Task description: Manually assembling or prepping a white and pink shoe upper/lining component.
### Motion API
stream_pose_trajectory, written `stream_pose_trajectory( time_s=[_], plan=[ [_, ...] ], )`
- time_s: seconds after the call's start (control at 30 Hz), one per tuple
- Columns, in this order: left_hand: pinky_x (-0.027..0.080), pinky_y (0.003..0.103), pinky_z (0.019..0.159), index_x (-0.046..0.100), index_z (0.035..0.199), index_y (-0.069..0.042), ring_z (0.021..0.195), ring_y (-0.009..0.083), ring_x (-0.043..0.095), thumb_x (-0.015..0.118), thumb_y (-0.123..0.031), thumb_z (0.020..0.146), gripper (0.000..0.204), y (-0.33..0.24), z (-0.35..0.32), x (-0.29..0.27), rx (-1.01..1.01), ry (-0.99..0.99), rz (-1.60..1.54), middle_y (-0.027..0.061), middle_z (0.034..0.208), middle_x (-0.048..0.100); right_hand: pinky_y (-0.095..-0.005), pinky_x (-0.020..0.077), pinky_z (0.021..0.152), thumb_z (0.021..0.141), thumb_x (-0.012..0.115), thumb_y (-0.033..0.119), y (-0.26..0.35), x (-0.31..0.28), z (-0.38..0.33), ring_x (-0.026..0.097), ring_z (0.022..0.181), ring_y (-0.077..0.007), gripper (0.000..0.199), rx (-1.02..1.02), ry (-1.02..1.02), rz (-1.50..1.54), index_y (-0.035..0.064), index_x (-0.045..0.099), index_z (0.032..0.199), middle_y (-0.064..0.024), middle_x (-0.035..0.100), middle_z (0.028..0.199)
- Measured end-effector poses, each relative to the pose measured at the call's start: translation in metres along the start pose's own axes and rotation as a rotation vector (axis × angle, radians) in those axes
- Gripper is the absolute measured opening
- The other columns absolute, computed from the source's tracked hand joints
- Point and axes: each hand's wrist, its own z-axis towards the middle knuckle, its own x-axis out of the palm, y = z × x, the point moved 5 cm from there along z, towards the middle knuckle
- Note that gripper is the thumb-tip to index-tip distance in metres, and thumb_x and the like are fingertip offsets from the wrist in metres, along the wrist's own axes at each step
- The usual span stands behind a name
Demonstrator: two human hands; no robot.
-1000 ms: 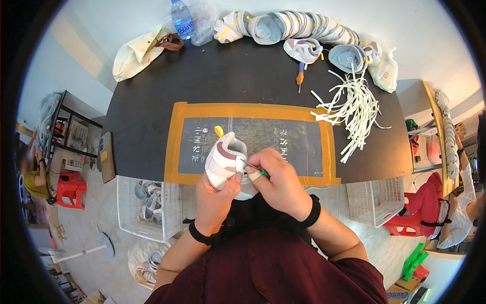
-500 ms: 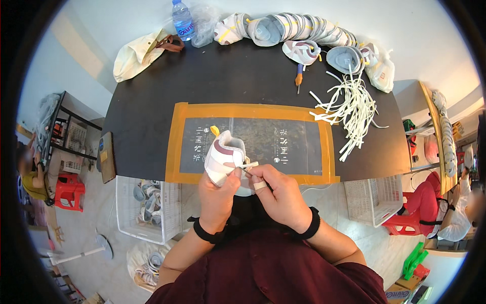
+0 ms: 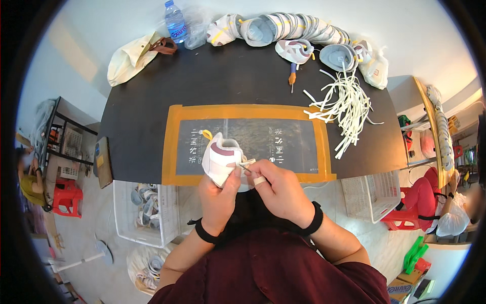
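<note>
A small white-and-mauve shoe upper (image 3: 218,163) with a yellow heel tab is gripped in my left hand (image 3: 218,197), above the near edge of the taped work sheet (image 3: 243,131). My right hand (image 3: 281,190), its index finger wrapped in a pale band, is pinched at the upper's opening on a short white shoelace (image 3: 247,163). A thin dark sliver shows beside the lace; I cannot tell if it is a tool. At the table's right lies a bundle of white laces (image 3: 350,109).
A row of nested shoe uppers (image 3: 298,29) lines the back, with an orange-tipped awl-like tool (image 3: 292,77) in front. A bottle (image 3: 175,23) and cloth bag (image 3: 130,58) stand back left. White crates (image 3: 144,238) flank me below the table. Other people sit at both sides.
My right hand has drawn in closer to the upper, and less of the white lace sticks out past its fingers. The whole view has shifted slightly.
</note>
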Motion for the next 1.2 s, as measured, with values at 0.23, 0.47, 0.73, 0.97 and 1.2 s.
stream_pose_trajectory(
  time_s=[0.23,0.47,0.73,0.97,1.2],
  plan=[
    [0.046,0.025,0.072,0.065,0.109,0.001,0.082,0.0078,0.056,0.064,-0.012,0.094,0.02,0.016,0.006,0.0,0.053,-0.004,0.106,0.0021,0.093,0.066,-0.038,0.0504,0.067,0.093,0.054,0.01,-0.016,-0.002,0.022,0.066,0.074,-0.0315,0.009,0.068,0.062,0.054,0.0028,0.059,0.096,-0.0149,0.065,0.08],
    [0.047,0.029,0.086,0.062,0.118,0.0,0.101,0.0131,0.059,0.062,-0.009,0.095,0.025,0.024,0.012,-0.001,0.302,0.058,0.276,0.0065,0.113,0.065,-0.0401,0.0507,0.068,0.092,0.053,0.012,-0.018,0.005,0.036,0.066,0.078,-0.0335,0.011,0.24,0.206,-0.065,0.0021,0.057,0.094,-0.0176,0.065,0.082],
    [0.048,0.035,0.086,0.062,0.116,0.001,0.1,0.0249,0.062,0.061,-0.006,0.091,0.026,0.021,0.021,-0.001,0.356,0.072,0.385,0.0133,0.11,0.065,-0.0479,0.0508,0.068,0.093,0.052,0.017,-0.02,0.013,0.056,0.064,0.077,-0.0411,0.018,0.144,0.232,-0.252,0.0007,0.052,0.101,-0.0207,0.065,0.081],
    [0.048,0.031,0.09,0.06,0.123,0.0,0.103,0.0171,0.063,0.059,-0.007,0.095,0.029,0.031,0.023,-0.012,-0.045,0.063,0.041,0.0076,0.114,0.066,-0.0425,0.0508,0.066,0.094,0.054,0.02,0.035,-0.021,0.026,0.064,0.076,-0.0357,0.018,0.138,0.469,-0.649,0.0027,0.055,0.1,-0.0196,0.063,0.081],
    [0.047,0.032,0.094,0.058,0.126,0.0,0.108,0.0152,0.061,0.065,-0.007,0.091,0.037,0.02,0.01,-0.012,-0.273,0.356,-0.635,0.0064,0.119,0.065,-0.0304,0.0465,0.077,0.084,0.071,0.008,0.015,-0.05,0.04,0.057,0.091,-0.0149,0.008,0.074,0.084,0.034,0.0055,0.068,0.091,-0.0023,0.057,0.088]
  ],
)
